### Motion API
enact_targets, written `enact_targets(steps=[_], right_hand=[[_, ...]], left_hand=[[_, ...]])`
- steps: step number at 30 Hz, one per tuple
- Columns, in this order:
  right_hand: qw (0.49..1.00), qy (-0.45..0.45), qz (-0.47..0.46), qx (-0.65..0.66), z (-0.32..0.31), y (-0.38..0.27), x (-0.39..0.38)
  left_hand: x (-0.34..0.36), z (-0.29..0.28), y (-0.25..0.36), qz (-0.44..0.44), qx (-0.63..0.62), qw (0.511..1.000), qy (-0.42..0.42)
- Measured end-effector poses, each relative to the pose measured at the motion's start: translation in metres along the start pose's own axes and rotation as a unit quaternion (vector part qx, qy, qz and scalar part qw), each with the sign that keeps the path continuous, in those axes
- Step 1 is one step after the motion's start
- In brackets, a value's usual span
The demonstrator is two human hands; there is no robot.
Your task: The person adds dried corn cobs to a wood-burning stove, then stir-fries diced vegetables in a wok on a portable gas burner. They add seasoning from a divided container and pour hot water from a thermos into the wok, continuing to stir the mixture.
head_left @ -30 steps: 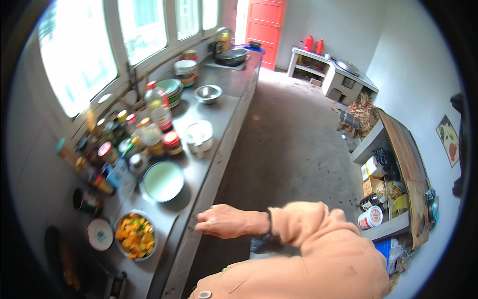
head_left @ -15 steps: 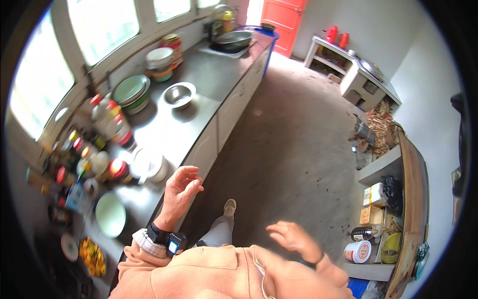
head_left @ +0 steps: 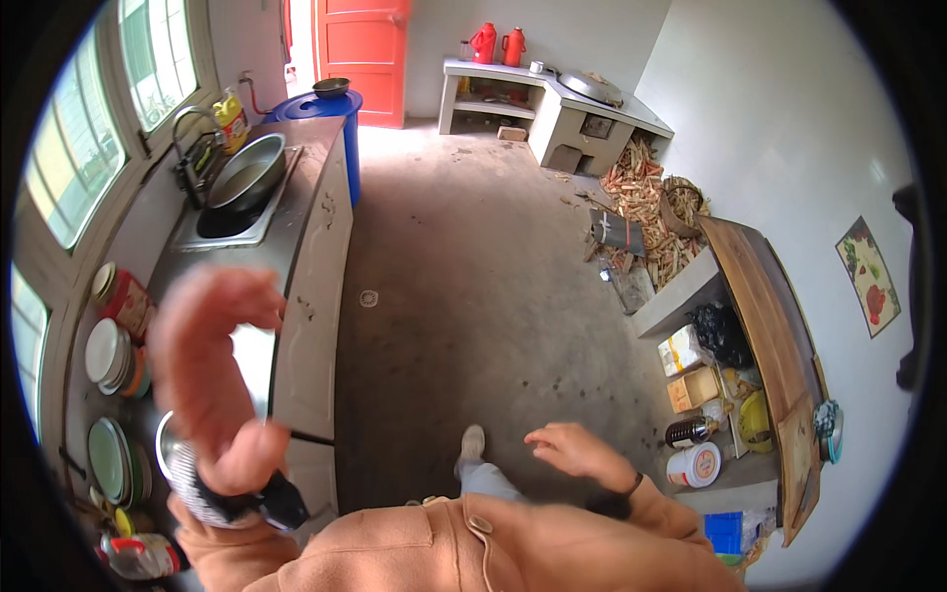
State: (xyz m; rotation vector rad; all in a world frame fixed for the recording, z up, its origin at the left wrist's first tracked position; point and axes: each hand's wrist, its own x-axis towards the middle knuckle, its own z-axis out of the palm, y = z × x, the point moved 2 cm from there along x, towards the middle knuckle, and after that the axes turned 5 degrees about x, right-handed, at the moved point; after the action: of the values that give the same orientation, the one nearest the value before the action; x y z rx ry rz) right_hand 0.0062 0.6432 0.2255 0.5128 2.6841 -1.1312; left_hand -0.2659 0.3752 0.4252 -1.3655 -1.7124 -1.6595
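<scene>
My left hand [head_left: 212, 380] is raised over the counter [head_left: 316, 138] at the left, smeared by motion. Its fingers curve round, apart from the thumb, with nothing seen between them. Partly behind it is a metal bowl [head_left: 168, 449]. Beyond the hand, a large metal basin [head_left: 247, 173] sits tilted over the sink [head_left: 264, 222], beside the faucet [head_left: 187, 158]. Low on the right, my right hand [head_left: 577, 454] hangs above the floor in front of my body, fingers loosely stretched and holding nothing. A shoe of mine [head_left: 473, 442] shows below on the concrete floor.
Stacked green bowls [head_left: 116, 464], white bowls [head_left: 107, 350] and a red jar [head_left: 128, 301] line the window side. Past the counter stands a blue barrel [head_left: 353, 148], near a red door [head_left: 360, 59]. Right are a shelf [head_left: 676, 296], corn cobs [head_left: 641, 187] and a stove [head_left: 582, 128].
My view has swung toward the door and sink, and the counter has shifted left. My left hand has risen outward over the counter; my right hand stays low, empty.
</scene>
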Motion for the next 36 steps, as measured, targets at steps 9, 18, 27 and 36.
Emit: enact_targets(steps=[9,18,27,36], right_hand=[[0.997,0.039,-0.065,0.033,-0.200,0.101,0.215],[0.990,0.014,-0.139,-0.014,-0.333,0.151,0.481],[0.988,0.073,-0.137,-0.005,-0.504,0.195,0.700],[0.999,0.024,-0.029,0.031,-0.645,0.330,0.922]], left_hand=[[0.230,0.169,-0.110,0.313,0.150,0.938,0.011],[0.402,0.259,-0.332,0.283,0.230,0.930,0.051],[0.617,0.360,-0.553,0.256,0.233,0.934,0.088],[0.786,0.553,-0.737,0.293,0.226,0.928,0.038]])
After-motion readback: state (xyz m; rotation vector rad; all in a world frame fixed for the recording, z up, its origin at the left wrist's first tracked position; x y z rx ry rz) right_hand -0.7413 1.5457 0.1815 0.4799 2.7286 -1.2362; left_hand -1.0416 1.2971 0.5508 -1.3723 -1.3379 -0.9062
